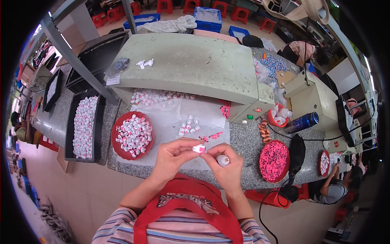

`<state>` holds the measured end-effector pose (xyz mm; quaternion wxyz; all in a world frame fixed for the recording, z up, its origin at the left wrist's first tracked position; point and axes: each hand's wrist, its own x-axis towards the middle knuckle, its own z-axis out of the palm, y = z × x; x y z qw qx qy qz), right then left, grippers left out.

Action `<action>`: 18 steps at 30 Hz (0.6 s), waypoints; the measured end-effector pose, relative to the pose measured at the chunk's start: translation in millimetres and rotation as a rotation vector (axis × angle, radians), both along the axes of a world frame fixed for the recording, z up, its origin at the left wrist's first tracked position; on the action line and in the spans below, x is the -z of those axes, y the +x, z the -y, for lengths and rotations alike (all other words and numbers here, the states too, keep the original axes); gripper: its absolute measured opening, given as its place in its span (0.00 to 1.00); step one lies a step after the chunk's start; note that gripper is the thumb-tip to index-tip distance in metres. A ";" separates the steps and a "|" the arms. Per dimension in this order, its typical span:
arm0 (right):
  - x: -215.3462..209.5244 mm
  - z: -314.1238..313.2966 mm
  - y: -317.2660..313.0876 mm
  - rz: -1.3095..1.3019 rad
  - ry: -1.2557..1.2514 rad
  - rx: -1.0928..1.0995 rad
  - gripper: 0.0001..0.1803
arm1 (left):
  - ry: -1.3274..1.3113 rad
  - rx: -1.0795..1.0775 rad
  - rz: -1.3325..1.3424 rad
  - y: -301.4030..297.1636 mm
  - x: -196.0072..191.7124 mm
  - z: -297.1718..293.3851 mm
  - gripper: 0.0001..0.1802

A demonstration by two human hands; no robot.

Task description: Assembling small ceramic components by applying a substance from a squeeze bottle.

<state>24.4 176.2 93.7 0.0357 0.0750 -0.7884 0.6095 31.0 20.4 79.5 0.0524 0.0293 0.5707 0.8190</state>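
Between the fingertips of both my hands is a small white rounded plastic piece with a pink patch (199,149). My left hand (174,156) pinches it from the left, thumb below and index finger above. My right hand (226,167) touches the piece with thumb and fingertip, while a small white bottle (222,160) is tucked in its curled fingers. Just beyond, several similar white pieces (189,125) and a few pink-and-black bits (211,136) lie on white paper (162,156). To the left, a red bowl (115,143) is heaped with such white pieces.
A pale green metal housing (187,53) spans the bench, with more white pieces underneath. At left stands a black tray (97,152) of white pieces. On the right are a red bowl of pink-and-black bits (274,160), a blue bottle (302,122) and a black cable (264,203). Other people sit nearby.
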 end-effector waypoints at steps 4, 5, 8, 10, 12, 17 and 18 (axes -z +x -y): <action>3.8 -1.7 1.7 -0.013 -0.052 -0.005 0.08 | 0.083 -0.049 -0.031 4.6 3.3 -11.3 0.14; 4.9 -2.1 2.0 -0.031 -0.062 -0.003 0.08 | 0.079 -0.082 -0.087 6.3 4.9 -14.0 0.13; 3.2 -4.0 2.9 -0.042 -0.079 0.000 0.09 | -0.123 -0.140 -0.259 10.7 6.9 -16.1 0.12; 2.2 -4.5 2.6 -0.034 -0.084 -0.003 0.09 | -0.132 -0.167 -0.281 11.0 8.0 -18.6 0.11; 1.3 -4.2 1.3 0.014 -0.103 0.001 0.09 | -0.142 -0.194 -0.303 11.1 9.0 -19.0 0.11; 3.4 -3.8 -3.8 0.075 -0.099 -0.025 0.09 | -0.185 -0.199 -0.311 10.5 14.5 -17.7 0.12; 4.7 -3.4 -5.6 0.100 -0.094 -0.030 0.09 | -0.185 -0.199 -0.310 9.4 15.9 -18.3 0.12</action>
